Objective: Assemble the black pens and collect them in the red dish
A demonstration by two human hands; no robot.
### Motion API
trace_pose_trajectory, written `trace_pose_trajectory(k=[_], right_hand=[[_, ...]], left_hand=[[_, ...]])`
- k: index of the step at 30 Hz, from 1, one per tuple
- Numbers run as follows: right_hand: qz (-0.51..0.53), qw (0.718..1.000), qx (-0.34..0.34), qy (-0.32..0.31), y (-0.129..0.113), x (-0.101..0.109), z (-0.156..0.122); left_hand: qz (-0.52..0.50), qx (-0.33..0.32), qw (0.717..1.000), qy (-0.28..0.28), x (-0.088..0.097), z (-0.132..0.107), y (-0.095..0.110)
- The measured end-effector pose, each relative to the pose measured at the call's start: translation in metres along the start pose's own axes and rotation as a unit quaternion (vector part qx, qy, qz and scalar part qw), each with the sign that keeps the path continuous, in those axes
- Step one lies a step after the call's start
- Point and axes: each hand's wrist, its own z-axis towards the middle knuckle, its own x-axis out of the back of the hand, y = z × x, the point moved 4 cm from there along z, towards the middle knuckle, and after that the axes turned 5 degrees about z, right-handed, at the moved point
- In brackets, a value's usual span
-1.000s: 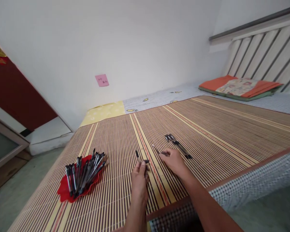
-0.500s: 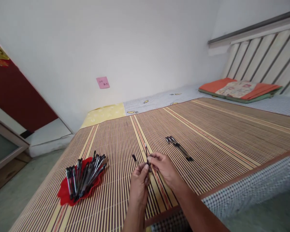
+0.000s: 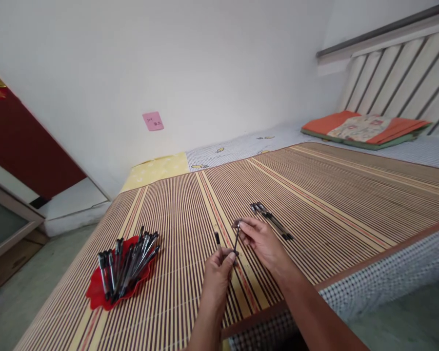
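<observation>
Right of the red plastic tray of pens (image 3: 94, 293), a thin dark pen rod (image 3: 236, 237) stands tilted, the left hand (image 3: 216, 273) pinching its lower end and the right hand (image 3: 265, 243) its upper.

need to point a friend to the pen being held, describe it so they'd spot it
On the striped mat over the bed, look between the red dish of pens on the left and the short row of pens on the right. The thin dark pen there is the only one off the mat, pinched at its ends by the left hand and right hand.
</observation>
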Motion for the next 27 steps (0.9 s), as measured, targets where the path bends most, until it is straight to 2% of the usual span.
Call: trace_pose_trajectory(k=[3,7,10,14,19,27], right_hand=[[0.001,1.000,-0.008,-0.002,0.001,0.001,-0.001],[-0.023,1.000,0.008,0.003,-0.004,0.003,0.000],[-0.016,0.998,0.046,0.041,-0.020,0.009,-0.002],[0.050,0.986,0.125,0.095,-0.049,0.014,-0.008],[0.064,0.969,0.201,0.125,-0.071,0.011,-0.017],[0.027,0.970,0.207,0.126,-0.075,0.009,-0.019]], left_hand=[[0.012,-0.020,1.000,0.013,0.000,0.001,0.001],[0.045,-0.036,0.998,0.001,-0.002,0.000,0.005],[0.093,-0.039,0.995,0.000,-0.004,-0.004,0.013],[0.134,-0.039,0.990,-0.004,-0.005,-0.007,0.017],[0.143,-0.062,0.988,-0.010,-0.004,-0.005,0.015],[0.142,-0.063,0.988,-0.023,-0.003,-0.004,0.012]])
